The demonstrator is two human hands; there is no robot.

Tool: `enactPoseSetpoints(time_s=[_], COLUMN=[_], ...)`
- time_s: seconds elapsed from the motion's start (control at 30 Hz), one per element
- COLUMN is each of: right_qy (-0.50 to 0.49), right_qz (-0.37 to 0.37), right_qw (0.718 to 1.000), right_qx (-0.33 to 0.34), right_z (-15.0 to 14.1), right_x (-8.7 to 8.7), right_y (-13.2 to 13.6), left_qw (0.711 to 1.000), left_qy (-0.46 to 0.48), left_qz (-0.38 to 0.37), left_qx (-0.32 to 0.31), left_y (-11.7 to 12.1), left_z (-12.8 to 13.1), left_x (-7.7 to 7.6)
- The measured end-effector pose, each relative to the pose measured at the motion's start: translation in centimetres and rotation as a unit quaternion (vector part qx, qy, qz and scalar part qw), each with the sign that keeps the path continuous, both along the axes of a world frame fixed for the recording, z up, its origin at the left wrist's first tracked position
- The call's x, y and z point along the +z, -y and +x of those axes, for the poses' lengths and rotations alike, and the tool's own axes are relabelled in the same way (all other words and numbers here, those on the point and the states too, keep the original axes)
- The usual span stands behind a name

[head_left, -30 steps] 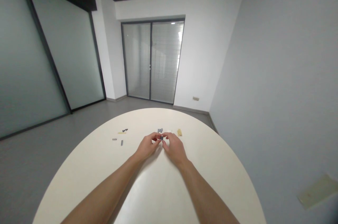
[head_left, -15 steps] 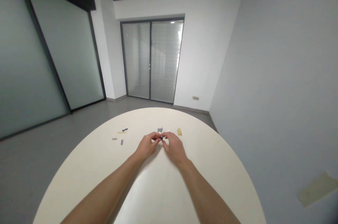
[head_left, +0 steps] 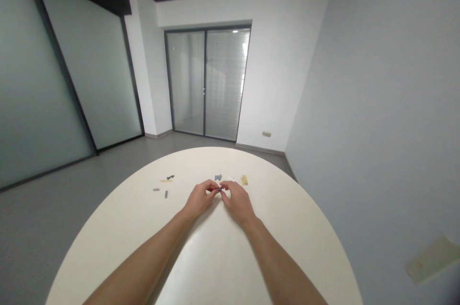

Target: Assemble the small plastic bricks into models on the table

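Note:
My left hand (head_left: pixel 200 197) and my right hand (head_left: pixel 235 198) meet over the middle of the white round table (head_left: pixel 201 266). Between their fingertips they pinch one small dark piece (head_left: pixel 220 189), mostly hidden by the fingers; its exact kind is too small to make out. Just beyond the hands lie blue-grey pieces (head_left: pixel 217 177). Small white pieces (head_left: pixel 231 178) sit behind my right hand, partly covered by it. To the right of them is a group of yellow pieces (head_left: pixel 245 180).
On the table's left side lie several small black pieces (head_left: pixel 170 177), a thin yellow strip (head_left: pixel 166 181), a grey piece (head_left: pixel 156 189) and another grey piece (head_left: pixel 166 194) standing lengthwise. Beyond the table are a glass door (head_left: pixel 204 84) and white walls.
Both hands stay in place, and the small dark piece shows less between the fingertips, as though turned slightly. Loose pieces on the table have not moved.

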State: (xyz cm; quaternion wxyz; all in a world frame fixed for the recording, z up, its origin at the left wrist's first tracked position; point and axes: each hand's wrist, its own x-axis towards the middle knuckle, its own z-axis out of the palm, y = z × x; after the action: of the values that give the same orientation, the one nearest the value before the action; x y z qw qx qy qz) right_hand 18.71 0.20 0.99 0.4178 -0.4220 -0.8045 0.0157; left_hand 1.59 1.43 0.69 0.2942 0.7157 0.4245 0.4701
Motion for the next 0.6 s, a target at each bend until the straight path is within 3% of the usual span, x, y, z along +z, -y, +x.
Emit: enactPoseSetpoints(time_s=[0.27, 0.6], right_qy=[0.004, 0.004], right_qz=[0.0, -0.005], right_qw=[1.0, 1.0], right_qx=[-0.014, -0.007], right_z=[0.06, 0.01], right_x=[0.07, 0.22], right_y=[0.05, 0.03], left_qw=[0.999, 0.999], left_qy=[-0.036, -0.033], left_qz=[0.009, 0.0], left_qx=[0.021, -0.002], left_y=[0.36, 0.63], left_z=[0.1, 0.23], left_x=[0.12, 0.35])
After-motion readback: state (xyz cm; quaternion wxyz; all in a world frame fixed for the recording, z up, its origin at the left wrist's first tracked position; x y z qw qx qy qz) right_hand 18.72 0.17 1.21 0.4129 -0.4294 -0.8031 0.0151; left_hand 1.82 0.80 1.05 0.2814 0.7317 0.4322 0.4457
